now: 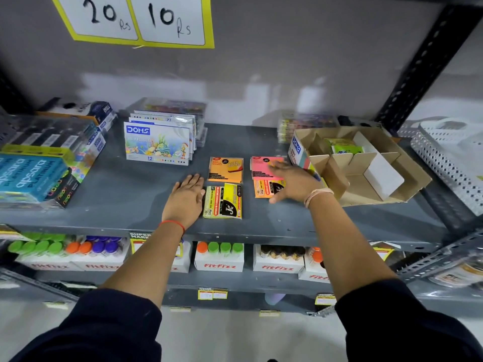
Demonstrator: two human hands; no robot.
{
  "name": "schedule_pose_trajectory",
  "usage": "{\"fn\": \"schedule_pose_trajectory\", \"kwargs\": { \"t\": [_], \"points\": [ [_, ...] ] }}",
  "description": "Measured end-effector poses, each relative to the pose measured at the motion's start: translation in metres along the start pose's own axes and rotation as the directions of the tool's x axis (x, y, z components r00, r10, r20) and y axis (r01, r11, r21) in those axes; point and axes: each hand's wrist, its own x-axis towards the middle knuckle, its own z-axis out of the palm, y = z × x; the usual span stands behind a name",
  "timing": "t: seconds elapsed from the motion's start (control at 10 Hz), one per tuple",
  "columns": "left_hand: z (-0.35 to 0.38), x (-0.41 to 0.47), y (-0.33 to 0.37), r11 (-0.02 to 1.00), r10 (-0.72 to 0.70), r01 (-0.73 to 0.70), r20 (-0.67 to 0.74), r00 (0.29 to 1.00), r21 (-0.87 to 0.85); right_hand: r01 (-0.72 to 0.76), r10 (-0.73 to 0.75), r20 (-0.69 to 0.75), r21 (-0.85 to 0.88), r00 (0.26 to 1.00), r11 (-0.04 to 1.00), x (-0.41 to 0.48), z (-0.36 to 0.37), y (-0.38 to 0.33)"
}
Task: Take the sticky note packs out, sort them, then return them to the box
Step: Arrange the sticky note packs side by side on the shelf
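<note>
Several sticky note packs lie on the grey shelf [125, 189]: an orange pack [225, 169], a yellow pack [222, 201] in front of it, a pink pack [264, 167] and a smaller orange pack [264, 188] below the pink one. My left hand [186, 199] rests flat on the shelf, touching the yellow pack's left edge, fingers spread. My right hand [294, 182] lies spread over the pink and small orange packs, holding nothing. The cardboard box [366, 184] with dividers stands to the right; a green pack [343, 148] stays inside it.
A row of Doms oil pastel boxes [158, 145] stands behind the packs. Apsara boxes [34, 176] fill the left of the shelf. A white perforated basket [449, 158] sits at far right. Fitfizz bottle cartons [219, 257] line the lower shelf.
</note>
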Motion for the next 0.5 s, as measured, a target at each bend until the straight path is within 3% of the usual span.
{"fn": "schedule_pose_trajectory", "kwargs": {
  "t": [0.2,0.4,0.5],
  "points": [
    [0.0,0.0,-0.001,1.0,0.003,-0.003,-0.004,1.0,-0.01,-0.011,0.024,-0.136,0.095,0.99,0.995,0.005,-0.009,-0.01],
    [0.0,0.001,-0.002,1.0,-0.001,0.001,0.0,1.0,-0.015,-0.007,0.011,-0.086,0.045,0.996,0.999,0.009,-0.011,-0.011],
    [0.001,0.0,-0.002,1.0,0.0,0.0,-0.002,1.0,-0.014,-0.018,0.003,-0.199,-0.073,0.98,0.997,0.004,-0.011,-0.011]
  ]
}}
